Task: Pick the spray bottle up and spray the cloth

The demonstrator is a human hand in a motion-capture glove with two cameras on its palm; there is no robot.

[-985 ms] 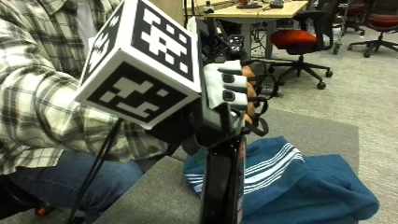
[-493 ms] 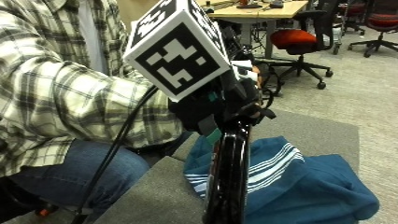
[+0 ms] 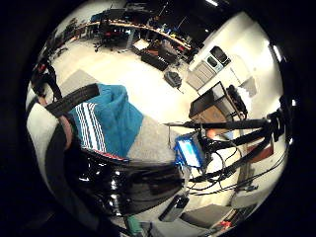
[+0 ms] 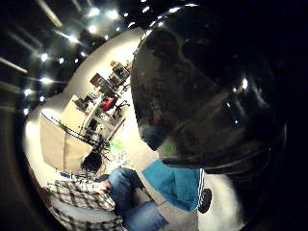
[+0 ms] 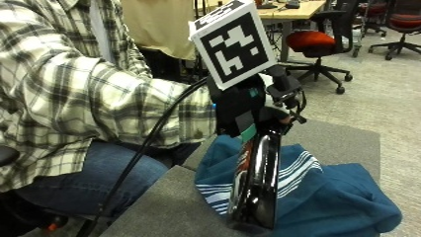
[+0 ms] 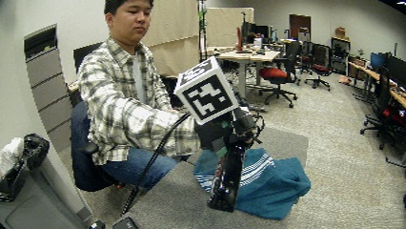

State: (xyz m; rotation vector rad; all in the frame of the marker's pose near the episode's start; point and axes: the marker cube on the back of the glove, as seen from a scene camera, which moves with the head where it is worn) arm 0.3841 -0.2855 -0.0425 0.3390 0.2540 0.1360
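A person in a plaid shirt (image 5: 79,94) and jeans (image 5: 85,182) sits at the left of the outside view, the forearm reaching across toward the middle. There the gloved right hand (image 5: 240,111) is wrapped around the neck of a glossy black spray bottle (image 5: 258,182), the fingers curled round it just under the spray head (image 5: 284,91), which juts out past the fingertips on the side away from the person. The bottle's long body hangs below the fingers, close to upright with its base low at the near edge of the grey table (image 5: 164,212); whether the base touches the table cannot be told. Just beyond and beneath the fingers lies the teal cloth (image 5: 342,197), bunched in soft folds on the table, with a band of white stripes (image 5: 296,170) showing right beside the bottle's body. From the little finger side of the palm, the dark bottle (image 3: 128,185) curves close under the hand and the cloth (image 3: 108,121) spreads out past it on the grey surface; from the thumb side the bottle (image 4: 207,91) fills most of the view, with the cloth (image 4: 175,185) below it. Farther right, well apart from the hand, a red office chair (image 5: 319,42) stands by a desk (image 5: 296,12)
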